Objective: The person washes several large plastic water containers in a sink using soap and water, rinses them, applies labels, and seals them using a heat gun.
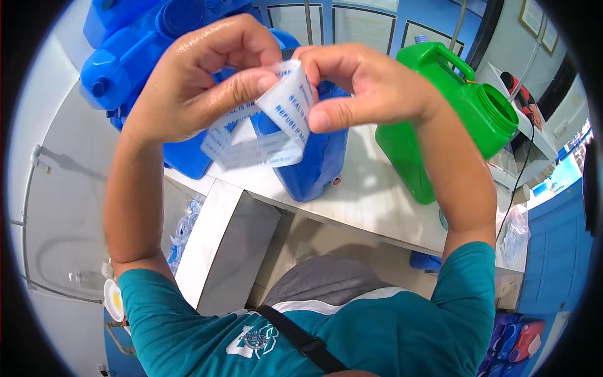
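My left hand (207,82) and my right hand (372,87) are raised before me, close together. Between them they hold a clear plastic seal band (287,106) with blue printed writing, pinched by thumb and fingers at its upper edge. The band hangs as a bent loop, partly spread and folded over. Behind and below it stands a blue plastic water container (315,165) on the counter, its top largely hidden by the hands and band. To the right of it, behind my right forearm, is a green plastic jug (400,155) with a handle and an uncapped, threaded mouth.
Several blue water containers (125,66) are piled at the upper left. The white tiled counter (367,198) ends in a front edge near my body. A red and black corded tool (513,87) rests on a shelf at right. A clear plastic bag (514,235) lies near the right end.
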`<state>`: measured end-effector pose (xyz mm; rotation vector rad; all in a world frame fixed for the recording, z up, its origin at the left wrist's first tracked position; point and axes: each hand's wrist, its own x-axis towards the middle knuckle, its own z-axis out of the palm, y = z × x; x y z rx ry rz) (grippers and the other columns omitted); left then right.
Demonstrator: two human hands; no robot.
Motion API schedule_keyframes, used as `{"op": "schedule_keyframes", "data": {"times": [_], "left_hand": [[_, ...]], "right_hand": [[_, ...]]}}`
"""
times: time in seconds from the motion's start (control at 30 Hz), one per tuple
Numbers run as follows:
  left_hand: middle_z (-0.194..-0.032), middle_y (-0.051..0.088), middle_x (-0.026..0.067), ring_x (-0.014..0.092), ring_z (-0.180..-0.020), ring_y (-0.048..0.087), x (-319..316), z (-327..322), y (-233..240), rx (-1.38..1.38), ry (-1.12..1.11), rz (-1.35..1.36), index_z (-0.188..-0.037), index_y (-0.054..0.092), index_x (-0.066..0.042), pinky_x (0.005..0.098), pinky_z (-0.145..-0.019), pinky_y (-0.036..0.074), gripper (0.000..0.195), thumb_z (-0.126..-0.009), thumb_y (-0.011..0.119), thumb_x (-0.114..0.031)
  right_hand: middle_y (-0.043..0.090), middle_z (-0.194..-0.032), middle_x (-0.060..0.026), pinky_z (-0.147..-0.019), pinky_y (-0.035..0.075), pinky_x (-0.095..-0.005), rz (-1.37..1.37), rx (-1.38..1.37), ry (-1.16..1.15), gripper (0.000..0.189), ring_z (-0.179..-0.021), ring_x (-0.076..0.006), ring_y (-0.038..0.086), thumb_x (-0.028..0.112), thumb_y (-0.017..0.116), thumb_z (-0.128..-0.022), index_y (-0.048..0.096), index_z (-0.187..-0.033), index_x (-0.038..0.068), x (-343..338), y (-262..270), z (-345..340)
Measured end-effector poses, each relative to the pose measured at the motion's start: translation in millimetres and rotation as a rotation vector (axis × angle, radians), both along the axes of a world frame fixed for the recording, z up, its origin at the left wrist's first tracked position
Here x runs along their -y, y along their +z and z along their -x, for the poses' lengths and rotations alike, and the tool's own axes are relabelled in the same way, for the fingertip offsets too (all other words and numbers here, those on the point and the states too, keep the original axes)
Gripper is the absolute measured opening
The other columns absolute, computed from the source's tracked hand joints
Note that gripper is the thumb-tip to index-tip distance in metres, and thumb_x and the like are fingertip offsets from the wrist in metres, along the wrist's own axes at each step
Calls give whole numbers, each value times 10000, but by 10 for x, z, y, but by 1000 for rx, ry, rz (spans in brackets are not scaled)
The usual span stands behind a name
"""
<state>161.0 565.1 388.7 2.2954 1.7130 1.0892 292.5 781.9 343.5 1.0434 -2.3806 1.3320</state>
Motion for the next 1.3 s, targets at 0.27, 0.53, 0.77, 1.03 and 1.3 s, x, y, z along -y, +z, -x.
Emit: {"op": "schedule_keyframes", "data": {"times": [0.27, 0.53, 0.77, 1.03, 1.3], "left_hand": [[-988, 639, 35, 103, -924, 623, -33, 373, 151, -54, 125, 23, -1020, 597, -51, 244, -790, 503, 305, -894, 718, -301], [-1023, 642, 105, 206, -982, 596, -495, 871, -25, -374, 305, 153, -1117, 574, -58, 338, -880, 483, 171, -957, 585, -118], [-1023, 581, 56, 163, -1005, 521, -284, 589, 16, -340, 143, 363, -1043, 554, -29, 308, -917, 428, 253, -814, 580, -133], [-1065, 587, 89, 242, -1057, 558, -279, 578, 45, -262, 10, 439, -1123, 617, 3, 360, -997, 414, 385, -828, 698, -230], [-1330, 527, 164, 288, -1256, 499, -571, 95, 168, -384, 382, 127, -1356, 468, -58, 411, -1059, 405, 704, -899, 605, -575]], "right_hand": [[549, -832, 39, -735, 465, -277, -115, 200, -261, 359, -782, -71, 525, 422, 638, -951, 566, -934, 71, -254, 472, -129], [613, -818, -12, -757, 499, -313, -431, 96, -739, 361, -808, -116, 584, 402, 632, -940, 657, -922, 42, -857, 277, 608], [601, -810, -27, -795, 452, -310, -448, 204, -492, 404, -814, -146, 554, 422, 721, -868, 655, -855, 23, -695, 216, 322], [590, -850, -34, -912, 402, -339, -543, -44, -483, 341, -993, -222, 525, 370, 790, -786, 634, -817, 68, -647, 109, 232], [540, -1176, -116, -982, 419, -426, -510, -244, -660, 653, -1149, -328, 505, 425, 843, -689, 542, -1144, 65, -565, -141, 217]]}}
